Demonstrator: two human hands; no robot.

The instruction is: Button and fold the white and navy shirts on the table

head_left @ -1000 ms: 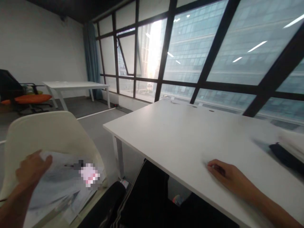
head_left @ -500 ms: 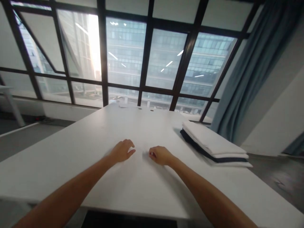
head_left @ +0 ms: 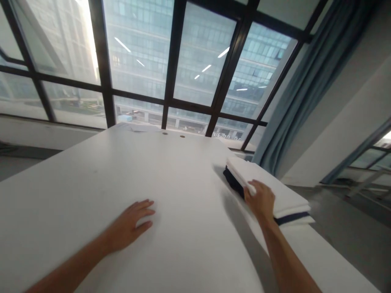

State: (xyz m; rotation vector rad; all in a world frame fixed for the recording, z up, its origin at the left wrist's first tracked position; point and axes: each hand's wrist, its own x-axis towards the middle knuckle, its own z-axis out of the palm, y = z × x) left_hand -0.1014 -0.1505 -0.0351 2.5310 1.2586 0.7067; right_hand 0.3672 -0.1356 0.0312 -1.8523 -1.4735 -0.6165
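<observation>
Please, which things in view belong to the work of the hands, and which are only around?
In the work:
- folded cloth stack, right hand at its edge
- left hand, open
- white table

Only around:
- pale sheet, far end
- blue curtain

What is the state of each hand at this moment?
Left hand: open, holding nothing.
Right hand: closed on the edge of the top white cloth.

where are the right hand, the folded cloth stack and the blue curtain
right hand (head_left: 260, 199): head view, back of the hand
folded cloth stack (head_left: 283, 195): head view, white top layer
blue curtain (head_left: 308, 89): head view, middle of its hanging folds
</observation>
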